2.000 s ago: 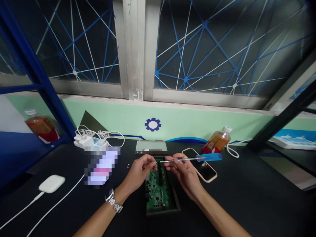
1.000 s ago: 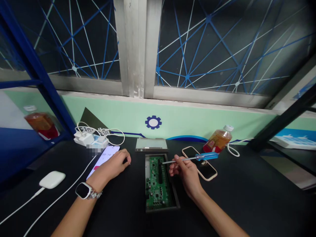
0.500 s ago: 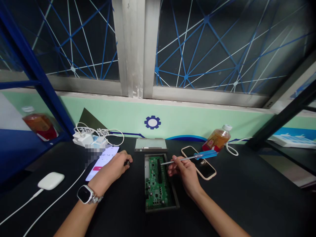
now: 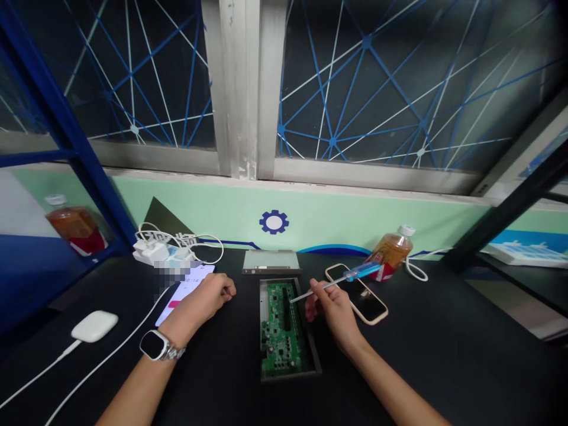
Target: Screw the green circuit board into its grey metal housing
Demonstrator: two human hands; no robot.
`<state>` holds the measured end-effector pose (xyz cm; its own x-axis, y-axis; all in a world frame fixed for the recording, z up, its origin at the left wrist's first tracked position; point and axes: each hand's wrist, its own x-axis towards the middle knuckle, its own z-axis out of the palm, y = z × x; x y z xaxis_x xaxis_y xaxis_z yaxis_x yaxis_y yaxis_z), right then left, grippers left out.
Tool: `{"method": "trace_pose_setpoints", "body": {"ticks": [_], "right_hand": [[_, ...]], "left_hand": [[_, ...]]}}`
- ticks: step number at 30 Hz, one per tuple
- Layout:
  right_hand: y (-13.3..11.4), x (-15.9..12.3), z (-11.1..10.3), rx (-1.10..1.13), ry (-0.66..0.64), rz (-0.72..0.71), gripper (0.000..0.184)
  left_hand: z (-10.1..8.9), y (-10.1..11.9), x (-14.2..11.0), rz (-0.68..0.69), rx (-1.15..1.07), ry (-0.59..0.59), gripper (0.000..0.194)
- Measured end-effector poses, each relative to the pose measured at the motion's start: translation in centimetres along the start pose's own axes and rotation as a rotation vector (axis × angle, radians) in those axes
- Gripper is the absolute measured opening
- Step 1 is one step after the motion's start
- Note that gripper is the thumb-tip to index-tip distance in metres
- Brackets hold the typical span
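Observation:
My right hand (image 4: pixel 331 305) pinches the metal shaft of a screwdriver (image 4: pixel 362 271) with a blue translucent handle. Its shaft slants down to the left, and the tip appears over a green circuit board (image 4: pixel 278 325); whether it touches, I cannot tell. The board sits in an open metal case (image 4: pixel 316 355) on the black table. Beside the lit phone (image 4: pixel 189 290), my left hand (image 4: pixel 217 291) rests with curled fingers, wearing a watch (image 4: pixel 154 345) at the wrist. Whatever those fingers hold is hidden.
Behind the case lies a metal cover plate (image 4: pixel 271 261). A phone in a pale case (image 4: pixel 377 319) lies right of it, near a drink bottle (image 4: pixel 393 248). White chargers and cables (image 4: pixel 153 251) crowd the back left; a white earbud case (image 4: pixel 94 326) lies left.
The screwdriver handle has swung down and left, and its tip has dropped slightly. My left fingers have curled in; the small dark thing seen at their tips is now hidden.

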<state>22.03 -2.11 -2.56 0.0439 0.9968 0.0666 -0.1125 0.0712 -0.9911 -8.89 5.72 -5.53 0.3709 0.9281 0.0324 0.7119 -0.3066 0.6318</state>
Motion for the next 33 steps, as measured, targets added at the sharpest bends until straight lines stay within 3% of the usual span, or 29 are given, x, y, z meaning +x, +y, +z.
{"method": "trace_pose_setpoints", "body": {"ticks": [4,8,12,15,19,23,26,30,33], "right_hand": [[-0.2,0.7,-1.9,-0.319,0.065,-0.025,0.054],[-0.8,1.2,-3.8,-0.814,0.025,-0.014,0.051],[-1.1,0.6,-4.0,-1.35,-0.105,0.015,0.046],[-1.2,-0.1,-3.4,-1.561,-0.166,0.041,0.044],[-1.4,-0.8,-2.6,-1.68,-0.2,0.015,0.045],[-1.9,-1.3,-2.4,-1.723,-0.235,-0.016,0.044],[-2.6,-1.6,-1.9,-1.712,-0.186,-0.061,0.033],[-3.5,-2.3,0.3,-1.626,-0.057,-0.275,0.029],[-3.0,-2.9,2.6,-1.605,-0.152,-0.395,0.031]], "left_hand": [[-1.0,0.4,0.0,0.054,0.031,0.016,0.014],[-1.9,3.5,-0.4,0.204,0.072,0.119,0.018],[0.0,6.7,-0.4,0.316,-0.01,0.193,0.022],[2.4,7.6,0.1,0.337,-0.099,0.219,0.022],[4.3,7.4,1.1,0.343,-0.16,0.304,0.022],[4.6,6.9,1.8,0.293,-0.214,0.325,0.021],[4.7,6.7,2.1,0.21,-0.28,0.319,0.019],[4.8,6.6,2.3,0.134,-0.334,0.314,0.016],[4.8,6.7,2.3,0.127,-0.327,0.326,0.017]]}}
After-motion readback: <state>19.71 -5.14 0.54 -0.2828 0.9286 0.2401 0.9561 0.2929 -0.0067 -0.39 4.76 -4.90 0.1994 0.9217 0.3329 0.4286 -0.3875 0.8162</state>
